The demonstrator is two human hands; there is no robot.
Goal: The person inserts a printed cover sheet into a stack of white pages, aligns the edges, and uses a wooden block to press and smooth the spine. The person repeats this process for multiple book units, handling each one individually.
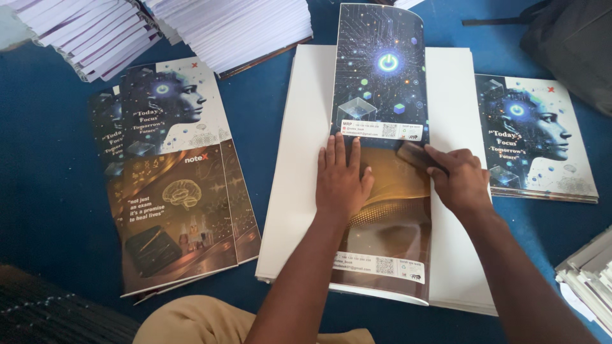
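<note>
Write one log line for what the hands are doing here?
left hand: flat on glossy cover sheet | right hand: pressing dark block on it | under: white paper stack

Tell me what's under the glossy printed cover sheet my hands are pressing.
The cover sheet lies on a stack of white sheets, whose margins show either side. What lies beneath its middle is hidden.

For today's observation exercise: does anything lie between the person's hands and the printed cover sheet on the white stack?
Nothing visible does. The left hand lies flat, palm down, straight on the printed cover sheet. The right hand presses a small dark tool against the sheet, so only that tool lies between its fingertips and the paper, above the white stack.
</note>
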